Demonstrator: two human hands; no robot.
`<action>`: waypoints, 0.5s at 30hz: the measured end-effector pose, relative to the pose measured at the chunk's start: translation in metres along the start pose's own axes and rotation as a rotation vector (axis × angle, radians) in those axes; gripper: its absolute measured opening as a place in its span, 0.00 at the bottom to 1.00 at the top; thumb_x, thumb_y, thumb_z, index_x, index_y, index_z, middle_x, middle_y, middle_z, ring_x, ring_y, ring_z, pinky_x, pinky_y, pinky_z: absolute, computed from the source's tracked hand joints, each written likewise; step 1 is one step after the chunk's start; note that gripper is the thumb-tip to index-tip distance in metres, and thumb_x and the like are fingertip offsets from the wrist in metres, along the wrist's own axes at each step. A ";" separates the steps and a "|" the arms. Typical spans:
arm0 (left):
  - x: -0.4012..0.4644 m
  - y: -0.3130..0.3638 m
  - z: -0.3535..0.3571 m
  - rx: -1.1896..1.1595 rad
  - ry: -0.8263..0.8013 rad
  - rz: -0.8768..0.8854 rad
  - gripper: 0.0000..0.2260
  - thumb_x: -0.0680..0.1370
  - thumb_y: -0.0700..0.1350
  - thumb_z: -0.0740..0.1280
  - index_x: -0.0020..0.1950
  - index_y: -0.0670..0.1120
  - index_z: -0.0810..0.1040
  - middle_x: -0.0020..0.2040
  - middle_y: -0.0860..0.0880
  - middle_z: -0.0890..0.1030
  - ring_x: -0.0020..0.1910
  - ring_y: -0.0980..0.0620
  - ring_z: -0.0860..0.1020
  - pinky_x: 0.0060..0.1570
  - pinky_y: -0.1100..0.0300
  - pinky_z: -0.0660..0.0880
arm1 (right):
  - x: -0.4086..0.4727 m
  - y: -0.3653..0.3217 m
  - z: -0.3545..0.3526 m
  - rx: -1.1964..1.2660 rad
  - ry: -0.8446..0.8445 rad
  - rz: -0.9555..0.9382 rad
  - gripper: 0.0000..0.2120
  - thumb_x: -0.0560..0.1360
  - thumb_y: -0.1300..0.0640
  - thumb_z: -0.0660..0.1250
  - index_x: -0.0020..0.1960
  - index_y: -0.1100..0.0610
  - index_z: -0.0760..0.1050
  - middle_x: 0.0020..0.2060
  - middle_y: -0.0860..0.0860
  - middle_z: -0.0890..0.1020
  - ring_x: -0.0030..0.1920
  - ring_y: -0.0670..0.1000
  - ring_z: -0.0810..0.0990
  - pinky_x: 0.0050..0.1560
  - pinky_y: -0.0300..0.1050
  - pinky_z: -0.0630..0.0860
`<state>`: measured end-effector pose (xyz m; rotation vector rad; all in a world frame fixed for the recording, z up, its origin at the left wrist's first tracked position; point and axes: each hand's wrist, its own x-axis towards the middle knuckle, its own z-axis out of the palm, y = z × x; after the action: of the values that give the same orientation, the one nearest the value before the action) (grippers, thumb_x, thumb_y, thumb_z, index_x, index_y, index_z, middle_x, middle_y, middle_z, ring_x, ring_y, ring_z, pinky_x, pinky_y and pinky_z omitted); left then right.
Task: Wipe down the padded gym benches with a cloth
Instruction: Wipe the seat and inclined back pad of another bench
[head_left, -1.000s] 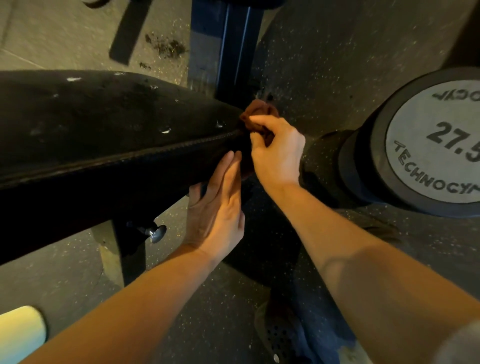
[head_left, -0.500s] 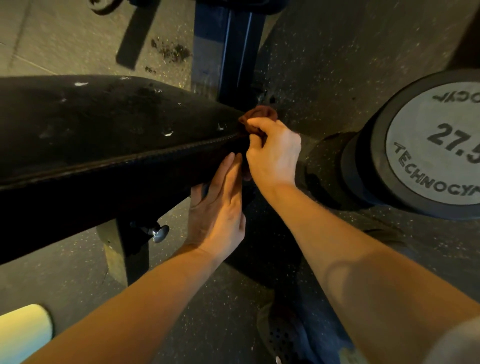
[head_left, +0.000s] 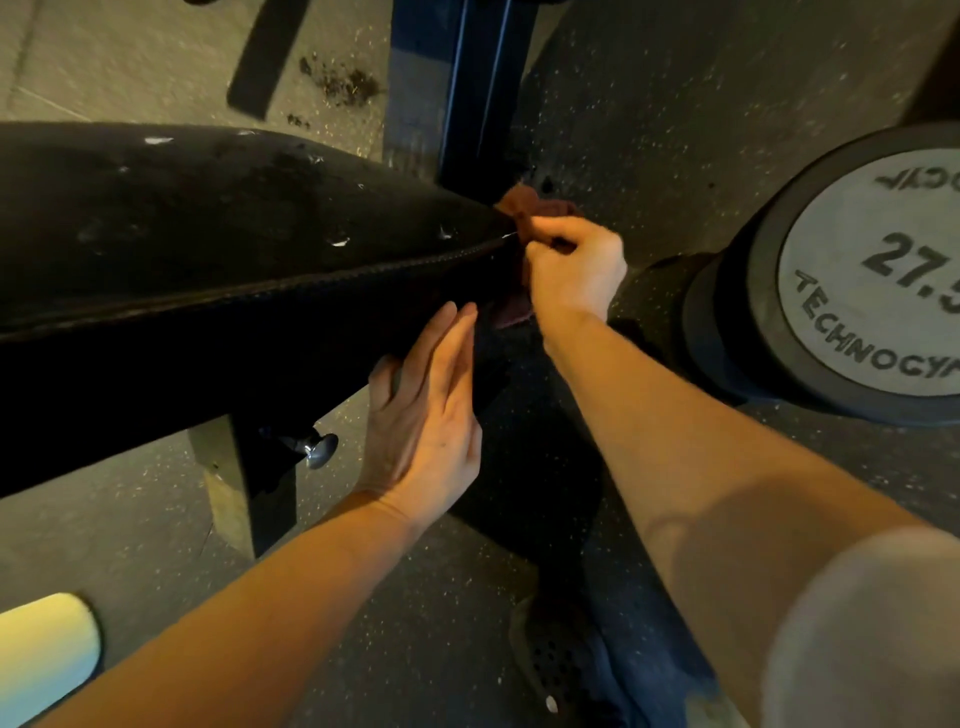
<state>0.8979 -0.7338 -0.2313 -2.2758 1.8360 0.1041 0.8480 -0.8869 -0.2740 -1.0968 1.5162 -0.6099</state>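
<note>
Basically scrubbing the bench (head_left: 218, 223) end: right hand (head_left: 571, 275) bunched around the cloth (head_left: 524, 208), left hand (head_left: 426, 415) flat, holding nothing; better follow the seam slowly

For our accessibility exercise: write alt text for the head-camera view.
A right hand grips a brown cloth against the end of a black padded bench, while the left hand rests flat on its side. A dumbbell lies nearby.
</note>
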 end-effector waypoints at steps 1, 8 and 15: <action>0.000 -0.001 -0.001 -0.001 -0.005 -0.001 0.38 0.68 0.45 0.69 0.75 0.36 0.59 0.76 0.45 0.56 0.76 0.47 0.54 0.61 0.42 0.68 | 0.003 -0.004 -0.002 0.024 0.026 0.037 0.12 0.73 0.66 0.68 0.54 0.56 0.83 0.51 0.52 0.83 0.53 0.49 0.81 0.59 0.47 0.78; -0.002 -0.004 0.005 -0.045 0.013 0.005 0.36 0.69 0.45 0.72 0.75 0.40 0.64 0.76 0.46 0.58 0.77 0.48 0.53 0.68 0.47 0.55 | -0.063 0.010 0.005 0.012 -0.043 0.022 0.11 0.75 0.66 0.68 0.52 0.53 0.82 0.49 0.48 0.83 0.50 0.42 0.80 0.58 0.39 0.77; -0.004 -0.011 0.006 -0.041 0.011 0.049 0.36 0.69 0.44 0.70 0.75 0.41 0.60 0.77 0.47 0.56 0.77 0.50 0.51 0.66 0.46 0.58 | -0.053 0.013 -0.006 0.115 0.080 -0.050 0.09 0.75 0.62 0.69 0.53 0.51 0.80 0.52 0.49 0.79 0.51 0.41 0.78 0.51 0.27 0.72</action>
<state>0.9085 -0.7267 -0.2354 -2.2627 1.9133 0.1379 0.8365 -0.8358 -0.2583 -1.0350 1.5060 -0.7738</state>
